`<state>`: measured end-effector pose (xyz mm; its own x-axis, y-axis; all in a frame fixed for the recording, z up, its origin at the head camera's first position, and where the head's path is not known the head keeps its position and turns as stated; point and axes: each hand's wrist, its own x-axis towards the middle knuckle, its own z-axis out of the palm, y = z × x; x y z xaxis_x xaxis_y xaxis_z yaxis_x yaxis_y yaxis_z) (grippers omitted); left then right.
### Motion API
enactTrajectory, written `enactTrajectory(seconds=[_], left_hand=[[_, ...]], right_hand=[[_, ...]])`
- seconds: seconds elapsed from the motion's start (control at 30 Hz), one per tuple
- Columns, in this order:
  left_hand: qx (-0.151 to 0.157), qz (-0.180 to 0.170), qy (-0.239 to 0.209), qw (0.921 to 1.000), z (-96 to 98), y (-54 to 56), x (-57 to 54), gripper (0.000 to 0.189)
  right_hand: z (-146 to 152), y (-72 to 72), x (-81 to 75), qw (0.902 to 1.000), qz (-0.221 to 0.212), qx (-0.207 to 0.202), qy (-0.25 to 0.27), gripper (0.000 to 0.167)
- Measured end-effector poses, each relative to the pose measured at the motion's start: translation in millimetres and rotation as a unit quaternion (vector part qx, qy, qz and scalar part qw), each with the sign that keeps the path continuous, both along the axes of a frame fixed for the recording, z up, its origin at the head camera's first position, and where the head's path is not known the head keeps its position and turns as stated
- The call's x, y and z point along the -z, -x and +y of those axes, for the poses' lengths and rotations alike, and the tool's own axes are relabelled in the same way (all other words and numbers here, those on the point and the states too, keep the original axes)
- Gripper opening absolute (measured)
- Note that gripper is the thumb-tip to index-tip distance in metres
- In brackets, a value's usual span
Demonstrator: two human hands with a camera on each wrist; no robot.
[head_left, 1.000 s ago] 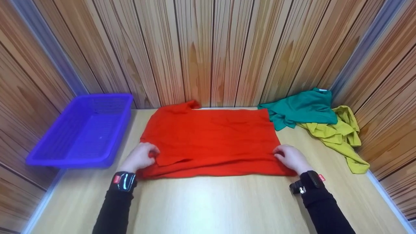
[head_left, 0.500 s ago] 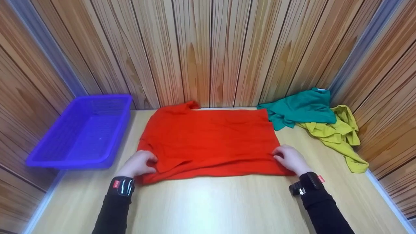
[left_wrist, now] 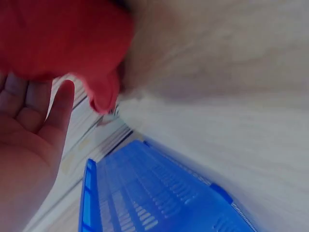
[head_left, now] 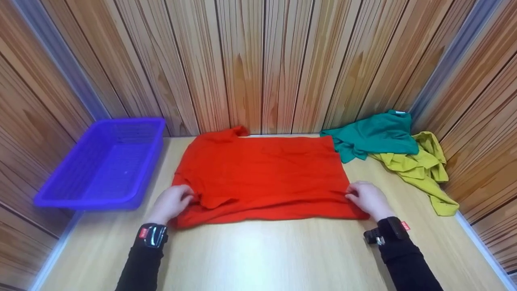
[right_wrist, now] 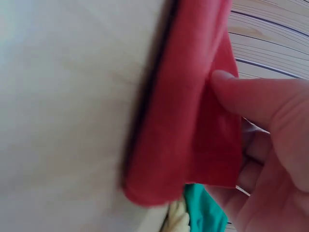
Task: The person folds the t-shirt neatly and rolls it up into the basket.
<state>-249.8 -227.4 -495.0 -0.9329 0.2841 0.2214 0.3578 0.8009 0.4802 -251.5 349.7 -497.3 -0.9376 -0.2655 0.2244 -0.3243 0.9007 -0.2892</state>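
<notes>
A red shirt lies folded into a wide rectangle in the middle of the table, with creases along its near edge. My left hand is at its near left corner; in the left wrist view the hand's fingers reach to the red cloth while the thumb stands straight and apart. At the right edge my right hand pinches the shirt. The right wrist view shows that thumb on top of the red cloth, with the other fingers behind it.
A purple-blue plastic basket stands at the left. Behind and right of the red shirt lie a crumpled green garment and a yellow one, partly overlapping. Wood-patterned walls close off the back and both sides.
The left hand has come slightly nearer and leftward, and the shirt's near left corner has shifted toward the front. My right hand has moved a little to the right.
</notes>
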Motion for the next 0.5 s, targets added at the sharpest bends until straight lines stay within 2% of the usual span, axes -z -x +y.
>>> enactTrajectory(seconds=[0.13,0.2,0.37,0.5], left_hand=[[-0.027,-0.002,-0.075,0.9968,-8.5,-4.0,-10.9,0.011],[-0.039,-0.009,-0.097,0.9944,-12.5,-6.5,-15.7,0.013],[-0.065,-0.031,-0.117,0.9905,-22.9,-13.7,-21.4,0.020],[-0.080,-0.027,-0.132,0.9876,-27.9,-20.0,-22.3,0.022]], right_hand=[[5,-6.8,-9.2,0.9998,0.008,0.008,0.014,0.015],[7,-10.0,-12.4,0.9996,0.013,0.004,0.023,0.014],[12,-16.1,-12.7,0.9986,0.044,-0.011,0.029,0.009],[13,-22.0,-15.9,0.9981,0.054,0.001,0.029,0.009]])
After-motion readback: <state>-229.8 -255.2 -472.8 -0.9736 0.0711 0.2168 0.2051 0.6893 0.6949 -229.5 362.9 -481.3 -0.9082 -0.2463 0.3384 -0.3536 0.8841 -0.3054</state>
